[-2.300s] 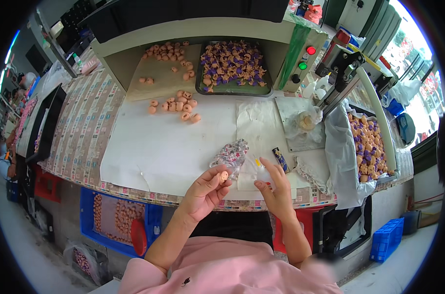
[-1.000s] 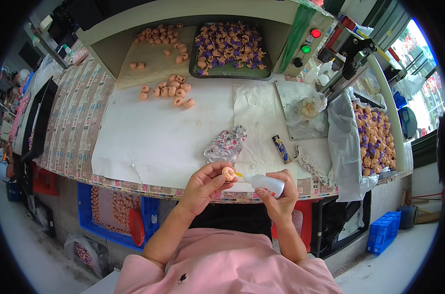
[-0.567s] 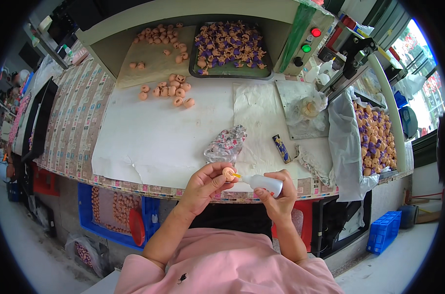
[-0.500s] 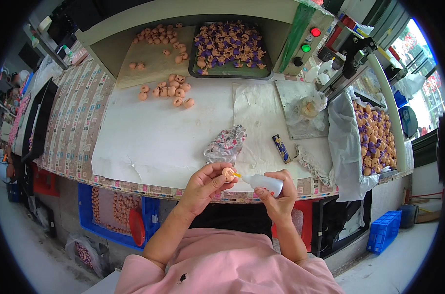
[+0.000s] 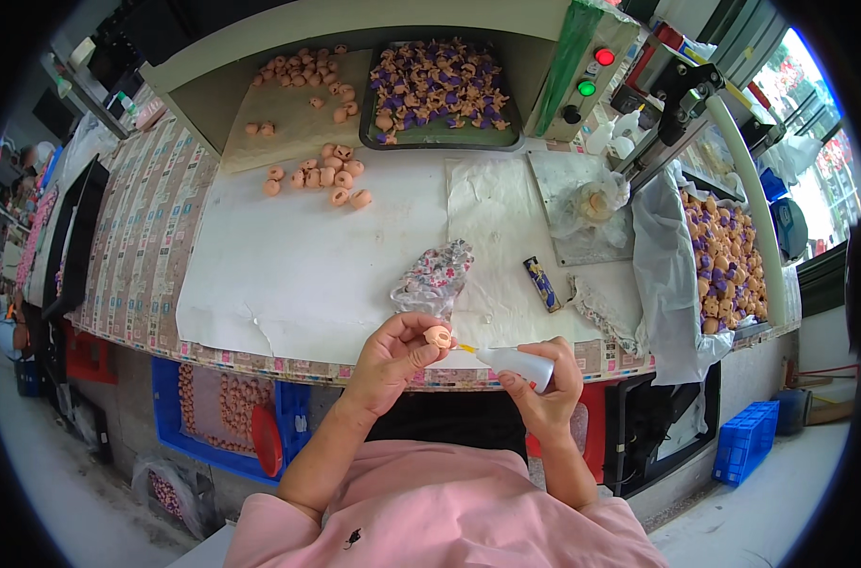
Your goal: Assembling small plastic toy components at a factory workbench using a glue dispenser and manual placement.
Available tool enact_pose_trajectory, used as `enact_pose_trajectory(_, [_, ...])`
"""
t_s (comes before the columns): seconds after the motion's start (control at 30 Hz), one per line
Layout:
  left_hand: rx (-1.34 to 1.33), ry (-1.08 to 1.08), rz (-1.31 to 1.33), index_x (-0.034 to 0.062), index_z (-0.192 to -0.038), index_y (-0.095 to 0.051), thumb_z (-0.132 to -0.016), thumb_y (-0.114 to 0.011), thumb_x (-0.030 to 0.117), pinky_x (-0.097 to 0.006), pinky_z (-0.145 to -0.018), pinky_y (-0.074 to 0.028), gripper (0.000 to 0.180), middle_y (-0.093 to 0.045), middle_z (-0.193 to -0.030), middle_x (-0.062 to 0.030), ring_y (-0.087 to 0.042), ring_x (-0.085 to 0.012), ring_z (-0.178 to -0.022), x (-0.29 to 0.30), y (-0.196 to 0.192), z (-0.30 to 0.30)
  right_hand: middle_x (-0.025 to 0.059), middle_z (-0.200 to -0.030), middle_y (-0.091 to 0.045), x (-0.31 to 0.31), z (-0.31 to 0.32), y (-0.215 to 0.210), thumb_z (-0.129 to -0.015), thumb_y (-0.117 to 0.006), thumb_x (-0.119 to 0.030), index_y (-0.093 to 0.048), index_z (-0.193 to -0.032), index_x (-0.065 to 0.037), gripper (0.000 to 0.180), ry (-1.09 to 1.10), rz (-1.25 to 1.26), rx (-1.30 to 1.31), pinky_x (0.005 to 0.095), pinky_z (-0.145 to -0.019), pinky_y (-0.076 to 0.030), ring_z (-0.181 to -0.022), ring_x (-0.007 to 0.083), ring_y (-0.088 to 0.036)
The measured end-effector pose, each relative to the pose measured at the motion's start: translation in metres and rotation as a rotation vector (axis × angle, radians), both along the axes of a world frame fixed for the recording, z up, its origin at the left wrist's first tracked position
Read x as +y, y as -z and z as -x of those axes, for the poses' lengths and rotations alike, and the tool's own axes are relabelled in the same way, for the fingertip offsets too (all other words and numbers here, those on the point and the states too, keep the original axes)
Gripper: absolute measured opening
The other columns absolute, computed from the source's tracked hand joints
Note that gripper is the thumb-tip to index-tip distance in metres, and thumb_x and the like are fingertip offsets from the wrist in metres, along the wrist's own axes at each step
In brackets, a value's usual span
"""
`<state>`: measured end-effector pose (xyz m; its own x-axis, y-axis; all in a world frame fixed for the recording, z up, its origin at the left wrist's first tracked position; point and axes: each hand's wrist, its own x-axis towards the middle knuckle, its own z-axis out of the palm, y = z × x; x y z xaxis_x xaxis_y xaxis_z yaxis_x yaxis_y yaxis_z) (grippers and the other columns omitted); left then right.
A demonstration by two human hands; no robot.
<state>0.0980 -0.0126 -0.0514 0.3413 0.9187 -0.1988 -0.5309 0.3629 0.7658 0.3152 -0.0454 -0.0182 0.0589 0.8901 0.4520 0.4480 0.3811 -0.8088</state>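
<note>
Between the thumb and fingers of my left hand (image 5: 390, 359) is a small peach-coloured doll head (image 5: 437, 337), a dark mark showing on its side. My right hand (image 5: 550, 385) is wrapped round a white squeeze bottle (image 5: 518, 363), tilted so its yellow nozzle (image 5: 466, 349) points left at the head. The nozzle tip lies just beside the head and my left fingertips; whether it touches cannot be made out. Similar loose heads (image 5: 328, 175) lie in a group on the white sheet (image 5: 260, 275). A crumpled flowered cloth (image 5: 434, 276) rests just beyond my left hand.
A black tray (image 5: 518, 144) of small peach-and-purple figures stands at the back under a shelf. On the right are a dark blue tube (image 5: 542, 285), a metal plate (image 5: 568, 227) and a lined bin (image 5: 665, 284) of more figures. A blue crate (image 5: 168, 426) sits below the table.
The doll head has turned in my left fingers, showing its marked side instead of its hollow. My right hand has drawn the bottle slightly right and down, away from the head.
</note>
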Motion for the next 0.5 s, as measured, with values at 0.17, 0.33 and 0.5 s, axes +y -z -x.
enact_pose_trajectory(0.17, [-0.004,-0.035,-0.062,0.0027,-0.110,-0.056,-0.082,-0.064,-0.007,-0.033,-0.097,-0.048,0.030,-0.060,-0.116,-0.0135,-0.059,-0.0221,-0.109,-0.0001,0.0051,-0.0029,0.0046,-0.076,-0.055,-0.0012,0.0008,0.0058,-0.071,-0.083,-0.025,-0.062,-0.091,-0.002,0.037,0.015,0.026,0.074,0.0268,-0.061,-0.040,-0.068,0.0154,-0.051])
enact_pose_trajectory(0.33, [-0.034,-0.035,-0.064,0.0036,-0.108,-0.057,-0.081,-0.065,-0.008,-0.034,-0.098,-0.047,0.031,-0.060,-0.116,-0.0139,-0.058,-0.0213,-0.110,0.0008,0.0074,-0.0040,0.0048,-0.076,-0.057,-0.0005,0.0013,0.0056,-0.070,-0.083,-0.024,-0.062,-0.090,-0.002,0.036,-0.011,0.025,0.071,0.0267,-0.061,-0.040,-0.068,0.0152,-0.051])
enact_pose_trajectory(0.5, [-0.036,-0.045,-0.065,0.0039,-0.107,-0.057,-0.081,-0.065,-0.008,-0.034,-0.097,-0.047,0.030,-0.060,-0.117,-0.0142,-0.057,-0.0211,-0.111,0.0017,0.0080,-0.0037,0.0048,-0.076,-0.058,0.0003,0.0030,0.0054,-0.070,-0.083,-0.024,-0.063,-0.090,-0.002,0.036,-0.031,0.041,0.057,0.0267,-0.059,-0.040,-0.066,0.0152,-0.052])
